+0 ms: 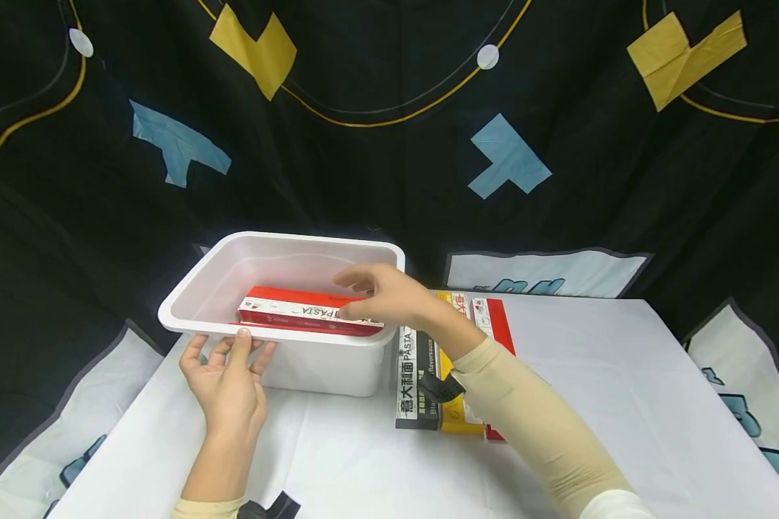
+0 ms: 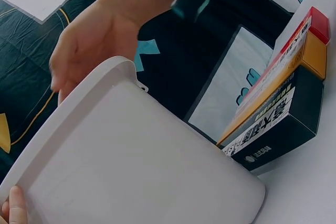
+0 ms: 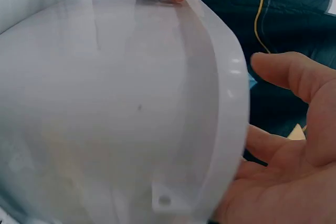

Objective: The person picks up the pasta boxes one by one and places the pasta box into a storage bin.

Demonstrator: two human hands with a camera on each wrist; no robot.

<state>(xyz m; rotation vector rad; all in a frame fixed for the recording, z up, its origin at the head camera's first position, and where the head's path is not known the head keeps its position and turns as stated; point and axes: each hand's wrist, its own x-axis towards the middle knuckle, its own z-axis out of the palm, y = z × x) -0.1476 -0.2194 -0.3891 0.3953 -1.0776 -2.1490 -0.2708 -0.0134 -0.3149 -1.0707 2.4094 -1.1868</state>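
A white plastic bin (image 1: 327,371) stands on the table, its open top facing up. My left hand (image 1: 227,389) grips its near rim on the left, thumb on top and fingers beneath; the left wrist view shows fingertips (image 2: 18,208) at that rim. Inside lies a red and white pasta box (image 1: 285,306), with more red showing under its near edge. Over the bin's right end is my right hand (image 1: 389,295), thumb and fingers spread apart close above the box's right end. In the right wrist view that hand (image 3: 299,161) shows beyond the rim, holding nothing visible.
Right of the bin, a black pasta box (image 1: 407,393), a yellow box (image 1: 461,418) and a red box (image 1: 501,324) lie side by side, partly hidden by my right forearm. The white table (image 1: 597,375) ends at a dark curtain (image 1: 376,180) behind.
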